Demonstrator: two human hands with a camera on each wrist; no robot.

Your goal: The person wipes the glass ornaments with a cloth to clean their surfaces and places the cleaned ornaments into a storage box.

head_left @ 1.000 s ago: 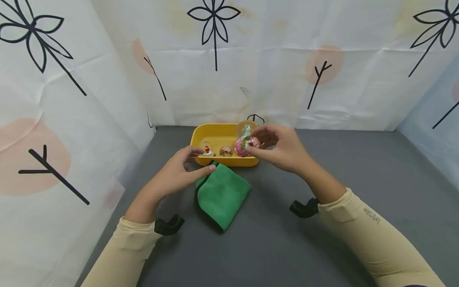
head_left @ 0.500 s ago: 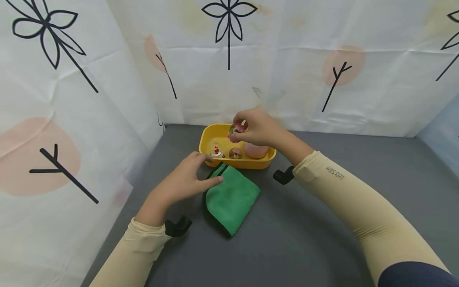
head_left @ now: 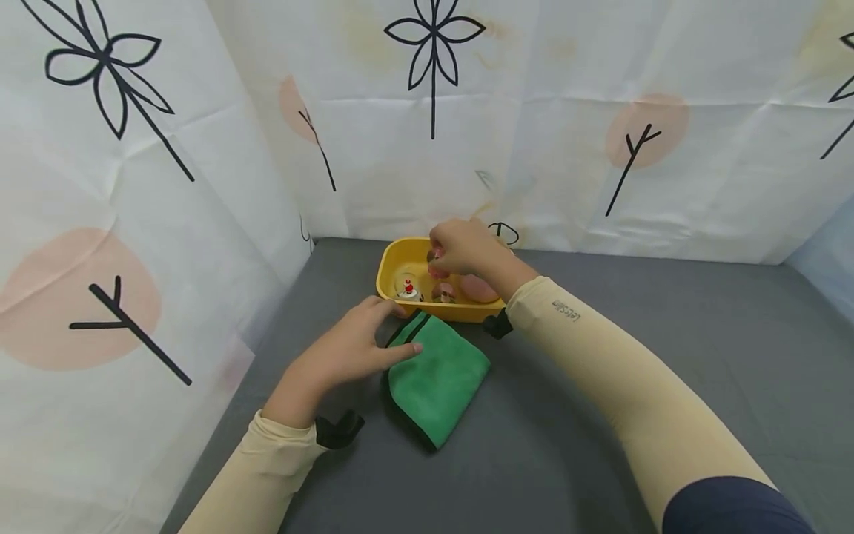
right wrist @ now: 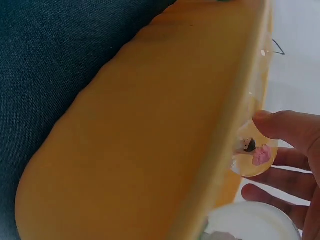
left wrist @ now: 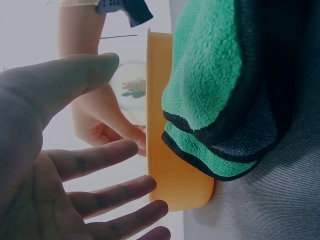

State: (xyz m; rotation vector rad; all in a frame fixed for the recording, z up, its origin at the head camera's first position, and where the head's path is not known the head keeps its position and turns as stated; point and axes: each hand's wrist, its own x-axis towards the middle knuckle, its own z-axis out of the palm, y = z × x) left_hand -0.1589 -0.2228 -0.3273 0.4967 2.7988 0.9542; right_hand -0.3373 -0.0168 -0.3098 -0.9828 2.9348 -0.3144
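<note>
My right hand reaches over the back of a yellow tray and pinches a small clear globe with a pink and black figure inside, between thumb and fingers. In the tray sit a globe with a red and white figure, a brownish globe and a pink rounded piece. My left hand has its fingers spread by the tray's front left edge, holding nothing. Beside its thumb lies a folded green cloth with black edging, against the tray's front.
The grey tabletop stretches in front and to the right. A white printed sheet hangs behind the tray and along the left side. Black wrist mounts sit on both sleeves.
My right hand has carried the globe left from the tray's right end and lowered it into the tray's back middle. The left hand has stayed almost still. The view has shifted slightly.
</note>
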